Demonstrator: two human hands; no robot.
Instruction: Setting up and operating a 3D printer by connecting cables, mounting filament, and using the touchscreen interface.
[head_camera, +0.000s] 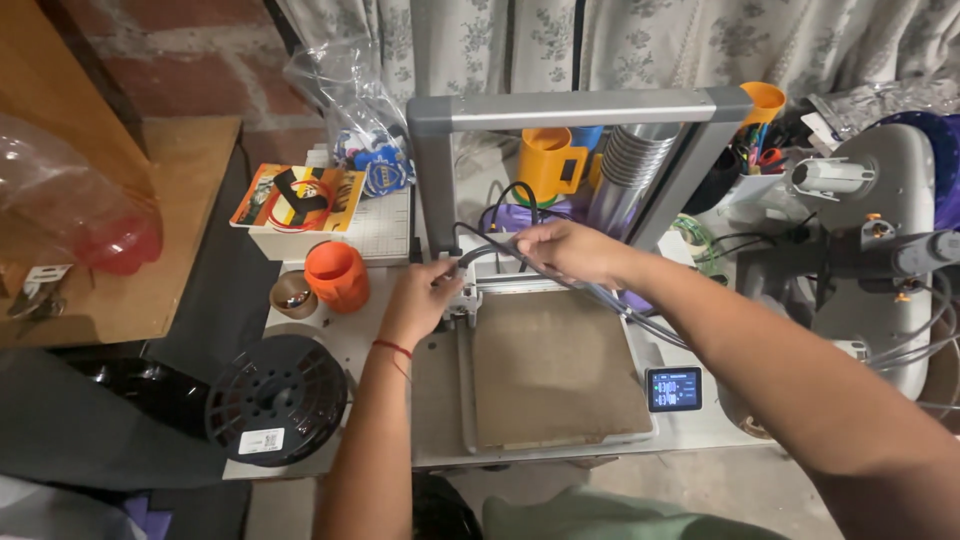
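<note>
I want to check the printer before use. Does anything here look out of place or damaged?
Nothing looks broken or spilled. The textured build plate lies flat and bare. Both hands are at the print head: the left hand grips it, and the right hand holds the cable bundle. The black filament spool lies flat beside the printer, not mounted.

Bare forearms, no sleeves; thin red thread bracelet (392, 348) on left wrist; green garment (620, 517) below.

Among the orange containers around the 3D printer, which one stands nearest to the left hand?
The ribbed orange cup just left of the left hand, beside a small brown bowl. The other orange containers stand behind the printer's grey frame.
</note>
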